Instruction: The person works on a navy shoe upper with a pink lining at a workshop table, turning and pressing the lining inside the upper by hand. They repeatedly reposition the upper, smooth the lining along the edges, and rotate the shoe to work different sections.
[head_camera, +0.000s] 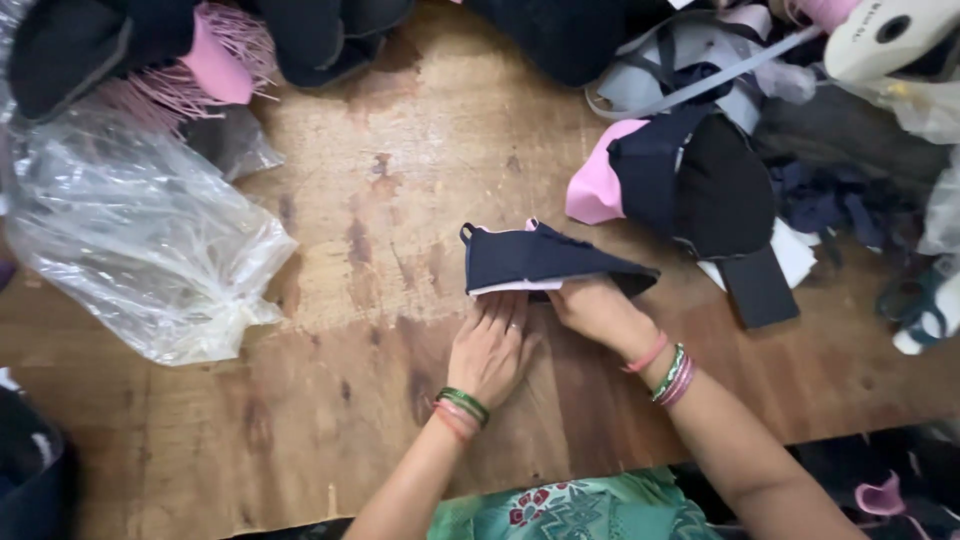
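Your left hand (492, 350) lies flat and open, palm down on the wooden surface (400, 200), its fingertips touching the near edge of a folded navy fabric piece (545, 260) with a white underside and a bit of pink trim, which sits near the middle of the surface. Your right hand (590, 305) is closed on the same piece from below its right side, fingers tucked under the cloth. A crumpled clear plastic bag (140, 240) lies well apart to the left, and a heap of dark and pink fabric pieces (690, 170) sits just beyond the navy piece to the right.
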